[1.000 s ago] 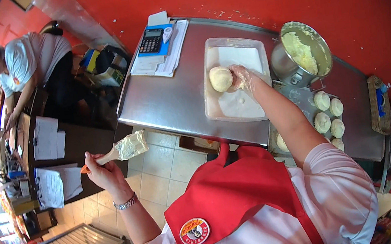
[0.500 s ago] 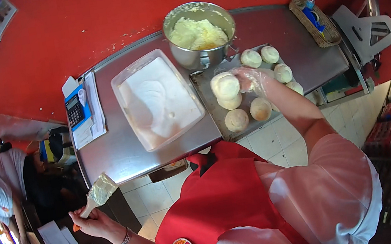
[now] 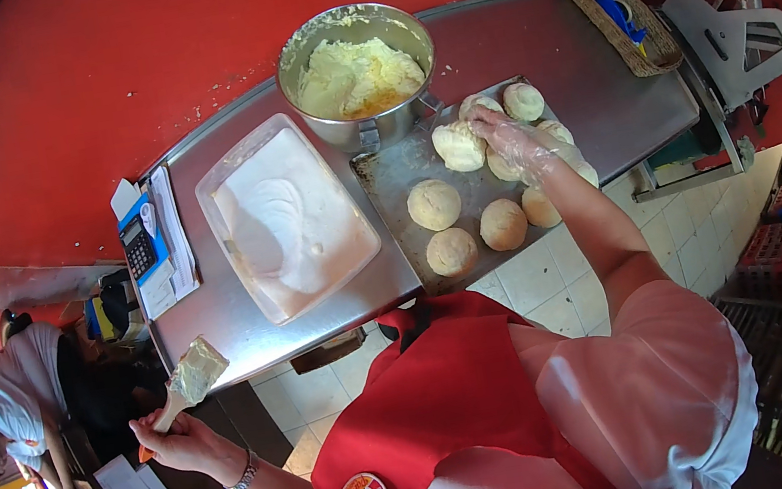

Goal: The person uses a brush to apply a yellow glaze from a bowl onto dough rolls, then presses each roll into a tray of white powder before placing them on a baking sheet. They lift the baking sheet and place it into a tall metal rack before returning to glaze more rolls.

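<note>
The right hand (image 3: 509, 141), in a clear plastic glove, has its fingers clamped on the right side of a cream-coated bun (image 3: 458, 147) over the back part of the baking tray (image 3: 391, 179); whether the bun touches the metal, I cannot tell. Other buns crowd close around that hand, while bare metal runs along the tray's left side. Two plain buns (image 3: 452, 253) sit near the tray's front edge, which lies by the front edge of the steel table (image 3: 552, 38). The plastic bin (image 3: 230, 253) of white powder stands just left of the tray, and the steel mixing bowl (image 3: 362, 129) behind leaves little room between. The left hand (image 3: 183, 446), fingers closed around the handle of a cream-smeared spatula (image 3: 196, 372), is out past the table's front-left corner, well apart from the tray.
</note>
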Available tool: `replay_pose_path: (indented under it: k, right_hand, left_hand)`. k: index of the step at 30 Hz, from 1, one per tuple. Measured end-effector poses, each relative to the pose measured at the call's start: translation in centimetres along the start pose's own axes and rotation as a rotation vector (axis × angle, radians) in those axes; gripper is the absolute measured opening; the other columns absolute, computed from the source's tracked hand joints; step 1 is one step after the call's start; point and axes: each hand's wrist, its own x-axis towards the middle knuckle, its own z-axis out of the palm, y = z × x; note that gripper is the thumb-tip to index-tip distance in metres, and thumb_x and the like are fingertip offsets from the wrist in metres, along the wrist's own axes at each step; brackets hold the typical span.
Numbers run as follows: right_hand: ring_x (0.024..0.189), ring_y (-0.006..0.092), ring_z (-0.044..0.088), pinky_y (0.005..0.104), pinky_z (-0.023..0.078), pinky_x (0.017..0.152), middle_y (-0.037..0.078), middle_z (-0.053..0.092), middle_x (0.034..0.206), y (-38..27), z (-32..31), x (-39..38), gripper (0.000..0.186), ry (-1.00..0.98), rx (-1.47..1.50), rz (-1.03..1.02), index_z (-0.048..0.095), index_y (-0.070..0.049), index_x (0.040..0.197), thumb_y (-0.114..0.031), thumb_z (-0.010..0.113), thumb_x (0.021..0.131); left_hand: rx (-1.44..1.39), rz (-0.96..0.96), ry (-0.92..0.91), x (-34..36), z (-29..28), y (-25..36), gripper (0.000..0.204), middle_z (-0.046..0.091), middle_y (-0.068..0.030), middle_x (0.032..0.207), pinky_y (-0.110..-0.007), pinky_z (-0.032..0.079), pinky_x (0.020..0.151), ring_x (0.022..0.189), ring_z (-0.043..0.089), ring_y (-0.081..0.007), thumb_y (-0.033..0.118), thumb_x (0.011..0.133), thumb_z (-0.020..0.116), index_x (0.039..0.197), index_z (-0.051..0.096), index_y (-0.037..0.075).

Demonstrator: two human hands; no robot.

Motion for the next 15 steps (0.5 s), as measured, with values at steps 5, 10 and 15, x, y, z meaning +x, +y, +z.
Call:
replay_pose_path:
  k: [5,10,15]
  right_hand:
    - [0.099,0.0227,0.051,0.0328,0.039,0.091,0.008,0.054,0.101,2.1,-1.4,0.2,0.008,-0.116,-0.308,-0.3,0.048,-0.005,0.097,-0.011,0.049,0.091]
    - [0.103,0.019,0.048,0.032,0.037,0.094,0.006,0.053,0.104,1.4,-1.5,0.2,0.007,-0.19,-0.262,-0.203,0.048,-0.006,0.096,-0.011,0.049,0.092]
    - [0.101,0.0188,0.051,0.0329,0.039,0.092,0.005,0.057,0.101,4.2,-1.2,2.1,0.013,-0.108,-0.1,-0.076,0.053,-0.005,0.101,-0.014,0.051,0.091]
  left_hand:
    - [-0.029,-0.011,-0.029,-0.1,0.3,-0.3,0.022,0.062,-0.0038,0.068,-0.038,0.057,0.076,0.061,0.061,-0.0123,0.016,0.09,0.06,0.07,0.06,0.005]
    - [-0.018,-0.009,-0.023,-0.7,1.3,-0.9,0.022,0.062,-0.0025,0.066,-0.035,0.057,0.075,0.058,0.06,-0.0114,0.016,0.09,0.06,0.071,0.061,0.005]
    - [-0.041,-0.017,-0.092,-1.6,2.4,-1.5,0.019,0.064,-0.0032,0.07,-0.033,0.057,0.074,0.063,0.063,-0.0123,0.014,0.09,0.059,0.074,0.062,0.005]
